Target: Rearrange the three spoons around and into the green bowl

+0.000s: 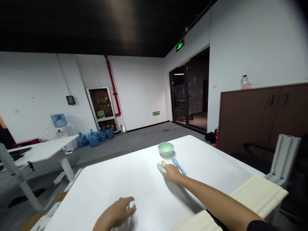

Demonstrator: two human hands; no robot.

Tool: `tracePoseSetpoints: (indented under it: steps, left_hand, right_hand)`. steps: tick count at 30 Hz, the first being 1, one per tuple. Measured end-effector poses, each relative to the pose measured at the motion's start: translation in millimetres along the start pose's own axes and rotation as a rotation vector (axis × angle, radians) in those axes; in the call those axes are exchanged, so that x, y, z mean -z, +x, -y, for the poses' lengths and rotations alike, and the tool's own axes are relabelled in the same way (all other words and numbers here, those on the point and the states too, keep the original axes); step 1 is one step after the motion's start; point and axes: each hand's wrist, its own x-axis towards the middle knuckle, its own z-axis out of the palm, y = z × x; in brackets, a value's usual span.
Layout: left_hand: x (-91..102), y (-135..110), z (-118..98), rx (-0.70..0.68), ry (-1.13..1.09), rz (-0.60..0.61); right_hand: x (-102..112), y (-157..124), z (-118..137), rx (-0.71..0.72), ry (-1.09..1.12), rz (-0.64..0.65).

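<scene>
On the white table, three spoons lie side by side in front of a mint-green bowl. My right hand is over the middle one, a beige spoon; its fingers are curled around the handle, and only the spoon's head shows past them. Just left of it lies a green spoon, partly behind my thumb. A blue spoon rests to the right of the hand. Nearer to me and to the left, my left hand hovers over the tabletop, fingers apart, holding nothing.
Cream padded pieces and a metal profile post are at the near right. A brown cabinet stands behind them. Another white desk is at the left, with several blue water jugs on the floor beyond.
</scene>
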Motion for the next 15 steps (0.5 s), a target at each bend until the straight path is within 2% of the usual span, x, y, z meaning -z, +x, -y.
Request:
tracePoseSetpoints:
  steps: [6,15]
  left_hand:
    - [1.8,-1.4,-1.0,-0.003,-0.003,-0.001]
    - [1.5,-1.0,-2.0,-0.001,0.006,-0.009]
  right_hand:
    - [-7.4,-2.4,9.0,-0.027,-0.046,0.049]
    - [2.0,-8.5,10.5,-0.064,0.105,0.050]
